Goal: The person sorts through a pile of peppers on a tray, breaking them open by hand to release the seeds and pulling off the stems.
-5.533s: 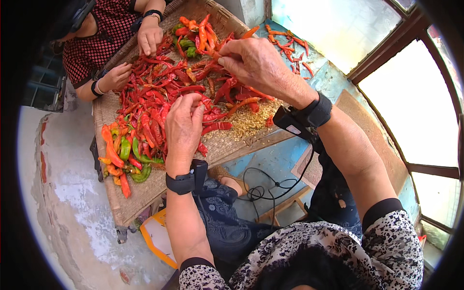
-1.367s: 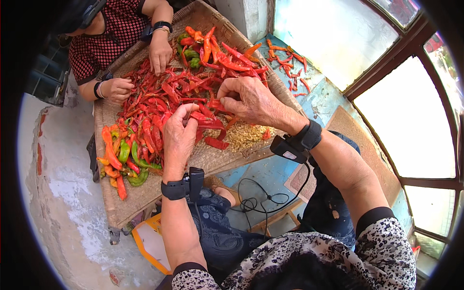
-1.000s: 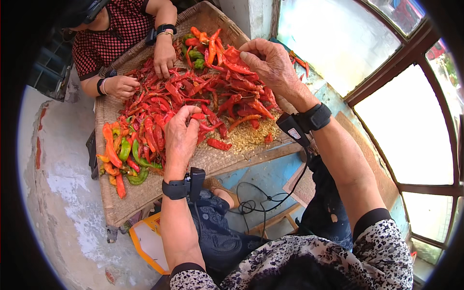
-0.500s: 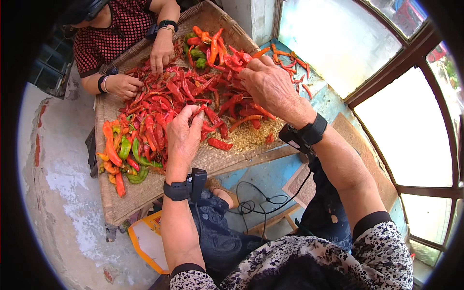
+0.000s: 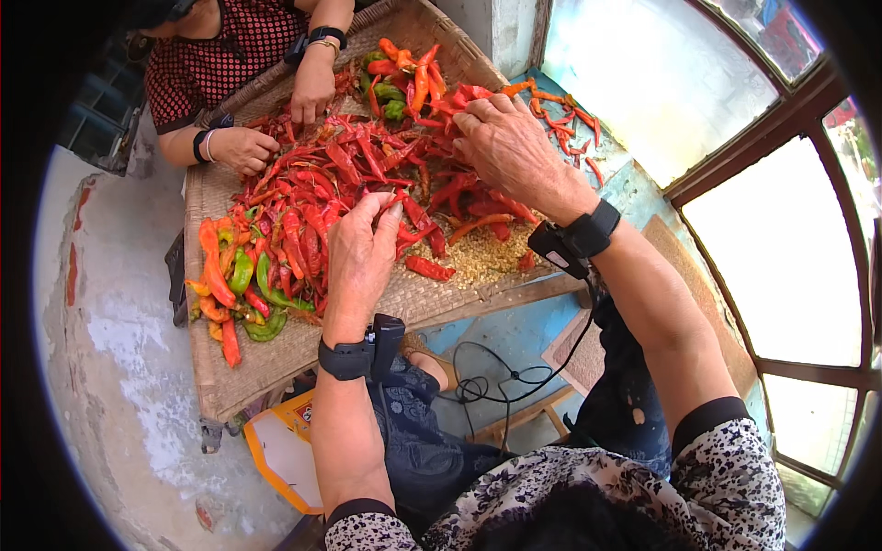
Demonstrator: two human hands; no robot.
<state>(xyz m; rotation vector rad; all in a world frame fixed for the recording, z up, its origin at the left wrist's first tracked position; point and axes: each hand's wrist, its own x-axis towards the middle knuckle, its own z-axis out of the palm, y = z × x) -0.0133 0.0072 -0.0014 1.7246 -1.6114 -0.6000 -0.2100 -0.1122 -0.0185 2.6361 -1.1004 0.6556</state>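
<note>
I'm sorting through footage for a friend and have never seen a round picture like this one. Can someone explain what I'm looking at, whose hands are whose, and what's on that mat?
The picture comes from a wide fisheye camera worn on a person's head, looking down, so straight edges bend near the rim. The two forearms rising from the bottom edge belong to the wearer; each wrist carries a black strap with a small device.

The left hand pinches a long red chili pepper by its tip. The right hand reaches further out and rests, fingers curled, on the big heap of red chili peppers; whether it grips one I cannot tell.

All of it lies on a flat woven straw tray. There is also a pile of pale seeds and a cluster of green and orange peppers. Across the tray, a second person's hands work the same heap.
</note>
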